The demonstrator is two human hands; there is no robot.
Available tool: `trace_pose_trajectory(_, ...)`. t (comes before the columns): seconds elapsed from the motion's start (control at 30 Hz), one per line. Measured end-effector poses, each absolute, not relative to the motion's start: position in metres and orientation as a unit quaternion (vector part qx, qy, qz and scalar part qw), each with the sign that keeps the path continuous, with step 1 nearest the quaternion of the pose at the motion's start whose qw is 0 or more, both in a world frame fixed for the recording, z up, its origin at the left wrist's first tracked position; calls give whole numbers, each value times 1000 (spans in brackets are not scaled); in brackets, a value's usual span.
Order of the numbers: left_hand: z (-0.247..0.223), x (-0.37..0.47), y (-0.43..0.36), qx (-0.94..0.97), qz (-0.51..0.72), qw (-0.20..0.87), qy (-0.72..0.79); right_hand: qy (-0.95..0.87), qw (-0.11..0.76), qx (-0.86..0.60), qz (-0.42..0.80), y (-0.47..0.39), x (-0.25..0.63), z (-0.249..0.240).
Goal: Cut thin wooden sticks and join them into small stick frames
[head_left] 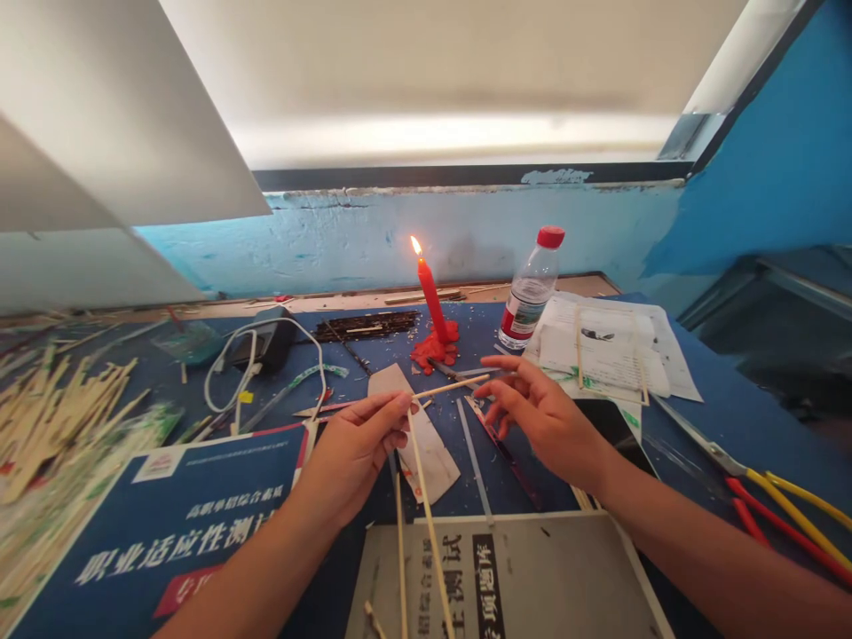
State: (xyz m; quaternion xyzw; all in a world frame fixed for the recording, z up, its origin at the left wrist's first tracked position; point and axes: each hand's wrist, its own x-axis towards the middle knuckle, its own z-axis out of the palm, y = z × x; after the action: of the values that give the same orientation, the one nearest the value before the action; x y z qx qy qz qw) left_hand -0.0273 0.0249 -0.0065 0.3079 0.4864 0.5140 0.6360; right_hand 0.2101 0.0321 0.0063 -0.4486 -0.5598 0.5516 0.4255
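Note:
My left hand (363,444) pinches thin wooden sticks between thumb and fingers. A short stick (453,386) points right from the pinch, and a long stick (429,524) slants down over the grey book (552,568). Near the short stick's right end, my right hand (532,408) hovers with its fingers apart and bent, holding nothing that I can make out. Beyond both hands, a lit red candle (432,297) stands slightly tilted in melted red wax (436,346). Under the left hand's fingertips lies a pale flat piece (432,466).
A bottle (528,297) with a red cap stands right of the candle, beside papers (605,346). Scissors (715,457) and red-handled pliers (792,524) lie right. Dark sticks (366,327), a white cable (213,373), a blue book (186,506) and piled wooden sticks (59,408) occupy the left.

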Motion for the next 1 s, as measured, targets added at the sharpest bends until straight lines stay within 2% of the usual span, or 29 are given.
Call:
trace_pose_trajectory(0.23,-10,-19,15,352,467,630,511,-558,413,-431,576,12,205,-12)
trace_pose_trajectory(0.77,8,-5,-1,363,453,605,545,-539,428,-450,570,6,214,-3)
trace_pose_trajectory(1.0,15,-3,-6,389,454,613,515,-548,434,-468,540,5,221,4)
